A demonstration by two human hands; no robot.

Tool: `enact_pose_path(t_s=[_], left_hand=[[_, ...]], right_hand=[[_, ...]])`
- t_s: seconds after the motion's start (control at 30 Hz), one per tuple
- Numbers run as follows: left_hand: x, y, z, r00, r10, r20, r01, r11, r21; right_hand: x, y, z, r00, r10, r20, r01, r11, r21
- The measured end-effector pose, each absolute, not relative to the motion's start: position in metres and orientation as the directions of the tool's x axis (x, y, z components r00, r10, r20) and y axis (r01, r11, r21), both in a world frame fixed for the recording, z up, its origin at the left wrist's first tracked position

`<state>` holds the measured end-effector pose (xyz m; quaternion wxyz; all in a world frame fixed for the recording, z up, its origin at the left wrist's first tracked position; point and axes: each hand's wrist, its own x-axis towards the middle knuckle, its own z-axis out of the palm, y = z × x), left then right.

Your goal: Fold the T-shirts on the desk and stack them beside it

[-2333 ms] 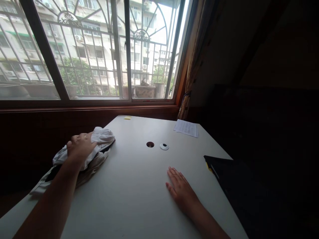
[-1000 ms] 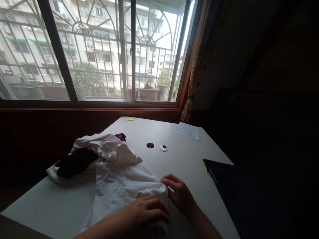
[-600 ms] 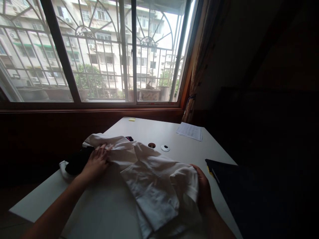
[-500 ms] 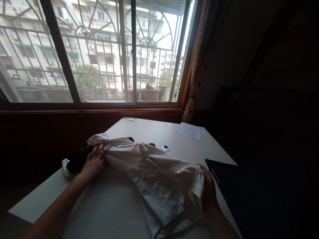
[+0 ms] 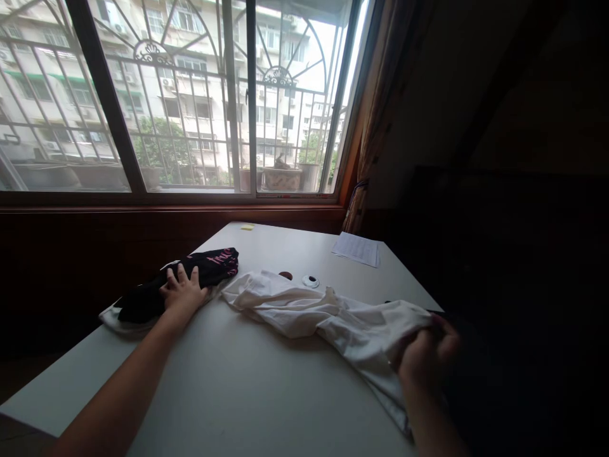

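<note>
My left hand (image 5: 183,292) lies with fingers spread on a black garment with pink lettering (image 5: 209,261), which rests on some white cloth (image 5: 111,322) at the table's left side. My right hand (image 5: 425,355), slightly blurred, is closed on one end of a white garment (image 5: 304,311). The white garment stretches in loose folds across the table from near my left hand to my right hand. Its exact kind is hard to make out in these folds. One part of it hangs down beside my right wrist.
The white table (image 5: 266,393) stands below a barred window (image 5: 190,114). Toward its back are a yellow sticky note (image 5: 247,227), printed sheets (image 5: 356,248), a brown round piece (image 5: 285,275) and a white ring-shaped piece (image 5: 311,281). A tied curtain (image 5: 356,203) hangs at the window's right.
My right hand has pulled the white garment to the right, off the black garment, whose pink lettering now shows. My left hand has let go of the white garment and lies spread on the black one.
</note>
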<state>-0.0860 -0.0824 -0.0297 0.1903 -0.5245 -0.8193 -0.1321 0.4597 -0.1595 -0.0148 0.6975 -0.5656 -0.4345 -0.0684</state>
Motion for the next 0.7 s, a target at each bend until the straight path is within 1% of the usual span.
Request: enact_pose_path(t_s=[0.07,0.1,0.13,0.2,0.23,0.3,0.37,0.4,0.5,0.57,0.63,0.7], left_hand=[[-0.083,-0.069,-0.031,-0.442,0.788,0.428,0.882,0.468,0.051],[-0.08,-0.064,-0.032,-0.457,0.78,0.428,0.875,0.479,0.062],[-0.077,-0.061,-0.033,-0.458,0.774,0.437,0.875,0.479,0.068],[-0.07,-0.06,-0.036,-0.427,0.772,0.471,0.89,0.45,0.069],[-0.066,-0.061,-0.036,-0.406,0.773,0.487,0.901,0.428,0.073],[-0.059,-0.068,-0.034,-0.351,0.781,0.516,0.929,0.358,0.09],[-0.051,-0.077,-0.028,-0.257,0.812,0.524,0.966,0.234,0.11],[-0.047,-0.082,-0.024,-0.181,0.837,0.517,0.983,0.14,0.118],[-0.029,-0.093,-0.017,0.122,0.874,0.47,0.96,-0.224,0.167],[-0.015,-0.096,-0.019,0.252,0.849,0.465,0.882,-0.399,0.251],[-0.002,-0.098,-0.027,0.263,0.837,0.48,0.813,-0.46,0.356],[0.008,-0.099,-0.035,0.224,0.841,0.493,0.765,-0.465,0.445]], right_hand=[[0.441,-0.167,-0.006,0.582,0.276,0.765,0.691,0.33,-0.644],[0.433,-0.171,-0.002,0.525,0.248,0.814,0.743,0.333,-0.58],[0.427,-0.174,0.001,0.437,0.254,0.863,0.791,0.349,-0.503],[0.416,-0.177,0.002,0.21,0.341,0.916,0.845,0.408,-0.345],[0.412,-0.177,0.001,0.09,0.412,0.907,0.851,0.441,-0.285],[0.404,-0.174,-0.007,-0.102,0.565,0.819,0.85,0.478,-0.224],[0.397,-0.171,-0.019,-0.213,0.694,0.688,0.856,0.472,-0.211],[0.395,-0.17,-0.024,-0.236,0.741,0.629,0.866,0.454,-0.21],[0.394,-0.167,-0.035,-0.245,0.828,0.504,0.889,0.399,-0.224],[0.398,-0.165,-0.037,-0.227,0.857,0.463,0.891,0.374,-0.255],[0.403,-0.163,-0.036,-0.204,0.868,0.452,0.878,0.367,-0.308],[0.407,-0.162,-0.033,-0.149,0.862,0.484,0.848,0.363,-0.385]])
